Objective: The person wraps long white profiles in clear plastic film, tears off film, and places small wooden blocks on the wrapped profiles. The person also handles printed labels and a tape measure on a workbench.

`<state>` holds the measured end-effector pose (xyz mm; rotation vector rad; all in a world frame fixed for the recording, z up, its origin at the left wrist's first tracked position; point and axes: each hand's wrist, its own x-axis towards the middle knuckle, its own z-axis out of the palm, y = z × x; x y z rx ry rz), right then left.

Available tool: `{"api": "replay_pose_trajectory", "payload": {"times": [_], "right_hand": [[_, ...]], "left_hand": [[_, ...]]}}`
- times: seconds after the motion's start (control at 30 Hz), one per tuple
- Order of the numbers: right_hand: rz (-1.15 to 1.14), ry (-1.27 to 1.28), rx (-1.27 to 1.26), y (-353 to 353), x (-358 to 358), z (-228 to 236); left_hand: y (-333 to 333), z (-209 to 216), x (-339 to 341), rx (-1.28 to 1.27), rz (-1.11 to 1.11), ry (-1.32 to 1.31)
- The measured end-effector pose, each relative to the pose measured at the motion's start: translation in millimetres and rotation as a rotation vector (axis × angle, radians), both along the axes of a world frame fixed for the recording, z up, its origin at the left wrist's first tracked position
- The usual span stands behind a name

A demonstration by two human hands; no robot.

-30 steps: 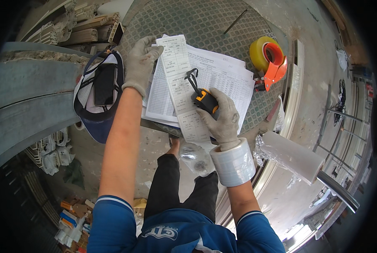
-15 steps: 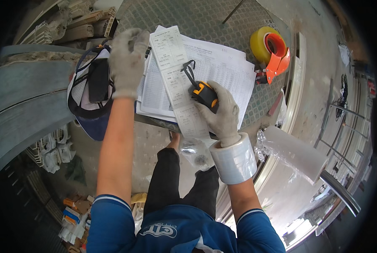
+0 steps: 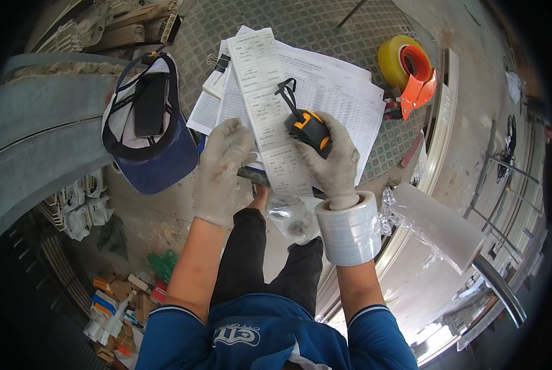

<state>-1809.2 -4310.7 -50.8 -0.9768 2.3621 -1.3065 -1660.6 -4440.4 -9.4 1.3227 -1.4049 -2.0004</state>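
Note:
My right hand (image 3: 333, 157), in a grey work glove, grips a black and yellow tape measure (image 3: 310, 131) with a black wrist strap above the papers. Around my right wrist sits a roll of clear stretch film (image 3: 350, 229). My gloved left hand (image 3: 224, 168) hovers at the lower left edge of the papers, fingers loosely bent and apart, with no object visible in it. A long strip of printed labels (image 3: 270, 117) lies over the printed sheets (image 3: 325, 86). At their upper left is a black binder clip (image 3: 222, 61) beside a small white object.
A blue cap (image 3: 156, 166) holding a dark phone (image 3: 151, 105) lies to the left. An orange tape dispenser (image 3: 418, 92) with yellow tape stands on the patterned tabletop (image 3: 226, 18). A larger film roll (image 3: 436, 225) is at right; boxes (image 3: 112, 308) lie at lower left.
My left hand has come down and right from beside the cap and binder clip to the papers' lower edge. The right hand still holds the tape measure, almost in the same place.

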Motion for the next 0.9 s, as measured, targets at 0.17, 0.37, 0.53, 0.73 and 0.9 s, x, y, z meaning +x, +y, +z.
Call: {"api": "replay_pose_trajectory", "payload": {"times": [0.17, 0.37, 0.53, 0.73, 0.9], "right_hand": [[-0.002, 0.015, 0.023, 1, 1, 1], [-0.021, -0.019, 0.032, 2, 0, 4], [-0.159, -0.043, -0.053, 4, -10, 9], [-0.084, 0.145, 0.209, -4, -19, 28], [0.209, 0.326, -0.039, -12, -33, 80]], "left_hand": [[-5, -1, -12, 0.007, -0.047, -0.076], [-14, -16, -29, -0.165, -0.311, -0.291], [-15, -14, -21, -0.204, -0.139, -0.097], [-20, 16, 8, -0.069, -0.206, 0.083], [-23, 38, 24, 0.011, -0.492, 0.180]]}}
